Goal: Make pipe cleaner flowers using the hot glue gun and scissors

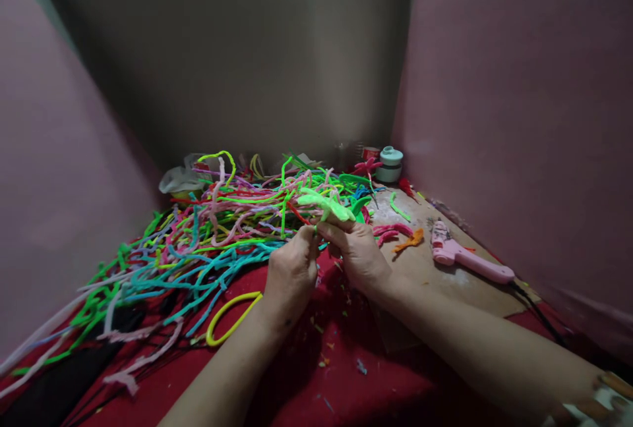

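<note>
Green pipe-cleaner shape (326, 205) between both hands

No legible text, label, brand, number or sign was found in the head view. Glue gun (465, 257): pink body, no marking resolvable. Small red can (370, 153) at the back of the counter: a pale band was visible, but any print was too small and blurred to read. Round pale container (390, 163) beside it: plain, no lettering seen.
</note>
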`<action>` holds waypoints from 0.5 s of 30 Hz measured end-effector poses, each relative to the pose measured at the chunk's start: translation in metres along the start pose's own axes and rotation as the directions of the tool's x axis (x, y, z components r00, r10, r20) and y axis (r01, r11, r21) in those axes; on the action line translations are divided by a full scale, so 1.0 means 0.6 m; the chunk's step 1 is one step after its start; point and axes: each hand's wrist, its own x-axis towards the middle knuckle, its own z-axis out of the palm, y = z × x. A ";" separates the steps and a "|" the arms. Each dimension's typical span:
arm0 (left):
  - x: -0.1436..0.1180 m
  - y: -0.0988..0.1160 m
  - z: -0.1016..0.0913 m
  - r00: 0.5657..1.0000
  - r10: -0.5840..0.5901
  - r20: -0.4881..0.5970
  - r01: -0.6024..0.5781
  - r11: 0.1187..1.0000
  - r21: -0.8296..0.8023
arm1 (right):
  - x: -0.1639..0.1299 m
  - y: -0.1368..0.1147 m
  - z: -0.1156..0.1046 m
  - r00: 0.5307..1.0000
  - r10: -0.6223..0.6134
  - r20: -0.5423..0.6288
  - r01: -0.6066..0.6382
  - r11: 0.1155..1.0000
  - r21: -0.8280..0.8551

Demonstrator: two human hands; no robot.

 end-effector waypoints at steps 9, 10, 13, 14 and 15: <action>0.009 0.020 -0.012 0.929 -0.278 0.244 0.370 0.701 -0.609 | -0.006 -0.010 0.005 0.997 -0.004 0.076 0.008 0.999 -0.054; 0.011 0.020 -0.014 0.910 -0.286 0.299 0.414 0.633 -0.654 | -0.005 -0.010 0.003 0.997 0.010 0.072 -0.006 0.998 -0.057; 0.017 0.015 -0.022 0.848 -0.264 0.459 0.530 0.421 -0.736 | 0.000 -0.009 -0.003 0.998 0.007 0.056 -0.003 0.998 -0.058; 0.018 0.013 -0.024 0.828 -0.247 0.503 0.560 0.361 -0.746 | 0.001 -0.007 -0.005 0.998 0.010 0.069 -0.007 0.999 -0.048; 0.020 0.011 -0.026 0.812 -0.226 0.539 0.584 0.308 -0.751 | 0.002 -0.006 -0.006 0.996 0.019 0.092 -0.016 0.999 -0.030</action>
